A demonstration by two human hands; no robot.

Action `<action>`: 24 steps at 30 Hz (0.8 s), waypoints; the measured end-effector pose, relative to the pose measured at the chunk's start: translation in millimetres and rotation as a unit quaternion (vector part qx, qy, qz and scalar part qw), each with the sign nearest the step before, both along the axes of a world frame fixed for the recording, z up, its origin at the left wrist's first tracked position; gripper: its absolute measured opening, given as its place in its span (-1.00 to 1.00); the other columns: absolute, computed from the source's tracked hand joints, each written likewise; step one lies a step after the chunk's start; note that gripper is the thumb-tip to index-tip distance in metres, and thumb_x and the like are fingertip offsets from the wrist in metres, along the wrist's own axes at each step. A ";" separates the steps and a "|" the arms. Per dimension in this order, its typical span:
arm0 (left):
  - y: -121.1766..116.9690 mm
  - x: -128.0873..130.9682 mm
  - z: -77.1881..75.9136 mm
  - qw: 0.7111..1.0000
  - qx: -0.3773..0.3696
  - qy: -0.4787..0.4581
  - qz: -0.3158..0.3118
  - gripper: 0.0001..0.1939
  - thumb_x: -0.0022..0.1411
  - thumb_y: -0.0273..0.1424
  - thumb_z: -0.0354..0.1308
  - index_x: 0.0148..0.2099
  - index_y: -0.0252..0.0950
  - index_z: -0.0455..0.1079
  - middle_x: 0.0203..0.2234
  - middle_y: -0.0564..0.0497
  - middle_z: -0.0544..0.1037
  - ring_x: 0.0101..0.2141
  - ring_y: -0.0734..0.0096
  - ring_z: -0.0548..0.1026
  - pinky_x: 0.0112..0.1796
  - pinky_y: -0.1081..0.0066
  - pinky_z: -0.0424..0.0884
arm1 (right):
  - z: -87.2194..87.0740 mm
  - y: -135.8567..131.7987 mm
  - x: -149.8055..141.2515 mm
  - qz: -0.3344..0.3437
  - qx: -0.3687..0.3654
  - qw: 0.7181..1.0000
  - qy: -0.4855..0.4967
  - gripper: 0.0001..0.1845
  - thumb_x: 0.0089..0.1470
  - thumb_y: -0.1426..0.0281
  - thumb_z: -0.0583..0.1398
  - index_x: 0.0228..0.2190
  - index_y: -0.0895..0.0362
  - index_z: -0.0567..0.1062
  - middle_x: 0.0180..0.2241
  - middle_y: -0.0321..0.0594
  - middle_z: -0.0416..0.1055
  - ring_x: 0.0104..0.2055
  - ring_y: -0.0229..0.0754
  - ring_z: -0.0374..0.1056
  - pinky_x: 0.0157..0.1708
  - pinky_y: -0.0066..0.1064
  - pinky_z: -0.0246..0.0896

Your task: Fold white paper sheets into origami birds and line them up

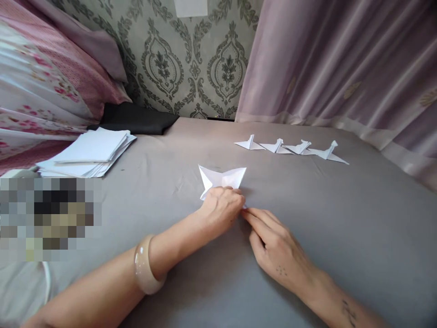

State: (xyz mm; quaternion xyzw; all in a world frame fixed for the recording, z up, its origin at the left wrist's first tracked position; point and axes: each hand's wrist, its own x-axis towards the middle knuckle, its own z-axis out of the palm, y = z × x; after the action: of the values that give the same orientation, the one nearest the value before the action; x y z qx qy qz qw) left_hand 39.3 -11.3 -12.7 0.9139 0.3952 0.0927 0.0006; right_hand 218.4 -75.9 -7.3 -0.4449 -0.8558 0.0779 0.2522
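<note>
Stretching the left forearm (pixel 105 280) and the right forearm (pixel 327 289) forward, closest of anything to the camera, and wearing a broad, pale, glossy bangle (pixel 146 266) just behind the left hand (pixel 221 207). Curling that left hand closed, back upward, over the near side of a folded white paper sheet (pixel 221 176), having hold of it there but hiding the fingertips. Seeing most of the visible paper just past the left knuckles, resting on the gray cloth (pixel 341 218): straight beyond the left hand, ahead and leftward of the right hand (pixel 276 239). Spanning mostly crosswise, with two sharp tips flaring away from the left hand and another peeking out on its outer side; hiding too much beneath that hand for judging the true long axis. Holding the right hand's fingers nearly straight and close together, thumb slightly apart, and meeting a small near-right point of the same paper beside the left fingers. Not being able to tell whether pinching or merely pressing there. Overlapping the paper's body with the left hand, clearly the nearer, while reaching only that one point with the right. Having four folded paper birds (pixel 303 147) lined up well beyond the right hand.
</note>
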 end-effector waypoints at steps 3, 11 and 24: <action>-2.1 -1.1 15.1 0.999 -0.021 0.033 0.017 -0.79 0.29 -0.42 -0.08 -0.35 -0.25 0.34 -0.38 -0.04 0.49 -0.40 0.30 0.44 -0.43 0.32 0.17 | -1.0 -1.7 -6.0 -0.004 -0.007 0.999 -0.035 -0.53 0.10 0.64 -0.04 0.04 0.23 0.33 -0.03 -0.04 0.38 -0.01 -0.08 0.29 -0.03 -0.21 0.29; 5.4 -49.0 48.5 0.996 -0.076 -0.029 0.042 -0.89 0.23 -0.32 0.13 -0.28 -0.22 0.44 -0.31 0.04 0.55 -0.20 0.29 0.45 -0.13 0.26 0.14 | 2.8 -2.1 -13.4 -0.010 -0.014 0.994 -0.107 -0.59 0.14 0.55 -0.02 0.02 0.21 0.34 -0.18 -0.05 0.35 -0.18 -0.07 0.29 -0.17 -0.19 0.31; 17.4 -47.0 35.3 0.974 -0.113 -0.164 0.105 -0.84 0.20 -0.26 0.14 -0.26 -0.25 0.40 -0.12 -0.04 0.53 -0.05 0.16 0.41 -0.03 0.13 0.14 | 8.7 -2.9 -22.1 -0.033 -0.038 0.987 -0.151 -0.58 0.19 0.42 -0.01 0.05 0.26 0.34 -0.24 -0.06 0.28 -0.20 -0.07 0.21 -0.21 -0.20 0.22</action>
State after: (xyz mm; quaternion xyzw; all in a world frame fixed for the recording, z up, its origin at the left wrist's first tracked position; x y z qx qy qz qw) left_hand -7.7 6.1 22.6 0.8337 0.4912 0.1960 0.1591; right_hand 196.4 -78.8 1.4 -0.4891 -0.8652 0.0339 0.1053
